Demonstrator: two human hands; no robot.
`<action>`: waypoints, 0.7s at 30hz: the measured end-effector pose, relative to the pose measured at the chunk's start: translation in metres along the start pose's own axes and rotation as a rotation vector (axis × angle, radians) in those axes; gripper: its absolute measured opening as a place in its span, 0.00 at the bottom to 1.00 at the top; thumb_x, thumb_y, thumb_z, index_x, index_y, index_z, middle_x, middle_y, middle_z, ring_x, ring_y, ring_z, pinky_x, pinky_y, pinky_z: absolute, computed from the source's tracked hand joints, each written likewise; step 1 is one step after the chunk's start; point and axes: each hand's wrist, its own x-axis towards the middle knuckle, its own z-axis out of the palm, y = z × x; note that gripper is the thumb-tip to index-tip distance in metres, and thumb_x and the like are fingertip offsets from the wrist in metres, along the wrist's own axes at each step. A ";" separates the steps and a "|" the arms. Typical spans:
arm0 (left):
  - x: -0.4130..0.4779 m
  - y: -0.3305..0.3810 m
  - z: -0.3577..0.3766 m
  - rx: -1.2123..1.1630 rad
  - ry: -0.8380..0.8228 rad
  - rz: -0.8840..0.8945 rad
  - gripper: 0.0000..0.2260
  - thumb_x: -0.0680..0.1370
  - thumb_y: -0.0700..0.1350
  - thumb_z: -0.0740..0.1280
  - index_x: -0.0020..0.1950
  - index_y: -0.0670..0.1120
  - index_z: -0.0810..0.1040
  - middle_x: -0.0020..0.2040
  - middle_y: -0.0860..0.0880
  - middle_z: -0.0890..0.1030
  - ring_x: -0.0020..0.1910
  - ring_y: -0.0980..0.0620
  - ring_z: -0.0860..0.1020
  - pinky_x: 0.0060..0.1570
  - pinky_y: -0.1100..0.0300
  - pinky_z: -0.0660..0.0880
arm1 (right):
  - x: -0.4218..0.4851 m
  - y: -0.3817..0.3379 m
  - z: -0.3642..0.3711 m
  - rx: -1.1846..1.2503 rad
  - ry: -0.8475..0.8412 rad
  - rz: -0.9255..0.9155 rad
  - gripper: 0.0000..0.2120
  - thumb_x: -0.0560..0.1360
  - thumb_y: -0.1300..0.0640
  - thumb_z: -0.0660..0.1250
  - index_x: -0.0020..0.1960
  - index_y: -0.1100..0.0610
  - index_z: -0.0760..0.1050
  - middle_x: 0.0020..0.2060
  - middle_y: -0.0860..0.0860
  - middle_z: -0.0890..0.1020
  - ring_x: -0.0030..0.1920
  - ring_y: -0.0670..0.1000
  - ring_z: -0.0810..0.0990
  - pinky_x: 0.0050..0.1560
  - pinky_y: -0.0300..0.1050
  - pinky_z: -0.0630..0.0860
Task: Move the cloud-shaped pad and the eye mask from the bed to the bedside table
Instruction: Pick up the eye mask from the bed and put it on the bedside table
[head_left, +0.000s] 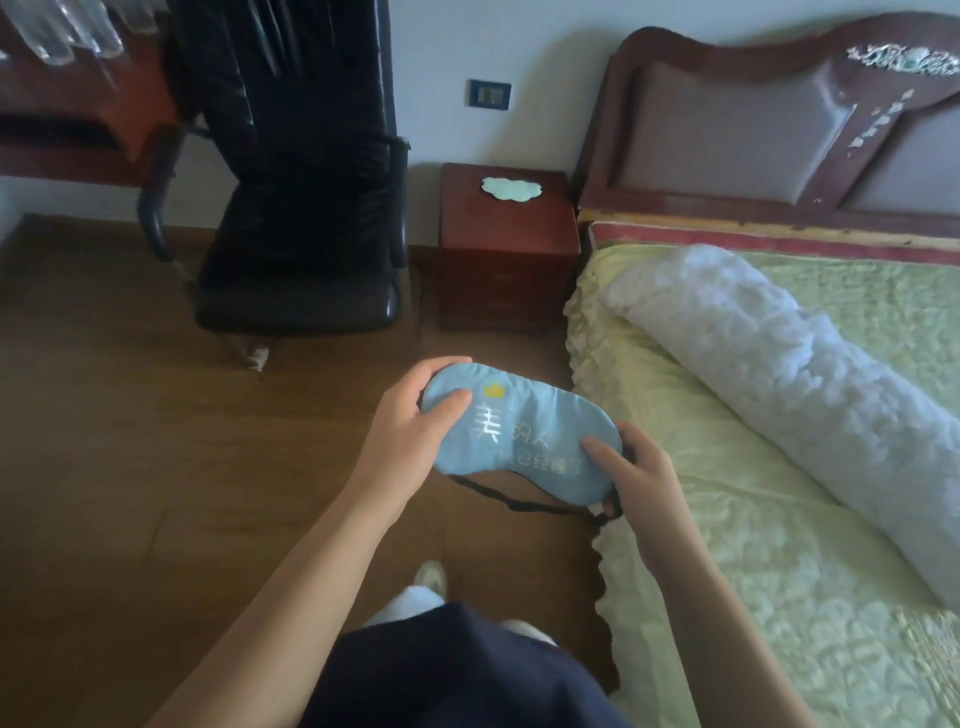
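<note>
1. Hands first: my left hand (410, 426) is closed on the left end of the eye mask (519, 431), thumb pressed on its face and fingers curled round the far edge.
2. My right hand (636, 478) pinches the mask's right end, thumb on top and the other fingers underneath it.
3. I hold the mask face up between the two hands, over the wooden floor (130, 441), just off the left edge of the bed (727, 519). It is light blue, with a small yellow crown and pale lettering.
4. Its black strap (519, 501) hangs in a loop below the mask and runs up into my right hand.
5. The cloud-shaped pad (510, 188) lies flat on top of the bedside table (506, 249), toward the table's back edge.
6. That table stands between a black chair (301, 234) and the bed's headboard (753, 130).
7. A long white pillow (779, 374) lies slantwise on the bed's pale green cover.
</note>
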 end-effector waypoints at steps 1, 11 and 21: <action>0.017 0.002 -0.003 0.014 -0.009 -0.002 0.11 0.77 0.43 0.64 0.56 0.55 0.76 0.52 0.56 0.80 0.51 0.58 0.79 0.50 0.60 0.77 | 0.013 -0.007 0.004 0.003 0.016 0.005 0.05 0.76 0.57 0.64 0.49 0.56 0.77 0.32 0.51 0.77 0.22 0.42 0.70 0.22 0.37 0.68; 0.175 0.007 0.005 0.126 -0.087 -0.009 0.11 0.77 0.43 0.64 0.58 0.53 0.76 0.53 0.57 0.79 0.52 0.58 0.78 0.49 0.62 0.76 | 0.137 -0.049 0.018 0.103 0.109 0.054 0.08 0.76 0.61 0.64 0.54 0.54 0.77 0.35 0.50 0.79 0.23 0.40 0.73 0.22 0.34 0.69; 0.368 0.043 0.053 0.140 -0.118 -0.013 0.11 0.78 0.42 0.62 0.58 0.52 0.76 0.52 0.58 0.79 0.50 0.65 0.77 0.44 0.73 0.74 | 0.332 -0.106 -0.014 0.084 0.077 0.075 0.06 0.76 0.60 0.64 0.52 0.55 0.76 0.33 0.51 0.78 0.21 0.41 0.70 0.21 0.36 0.66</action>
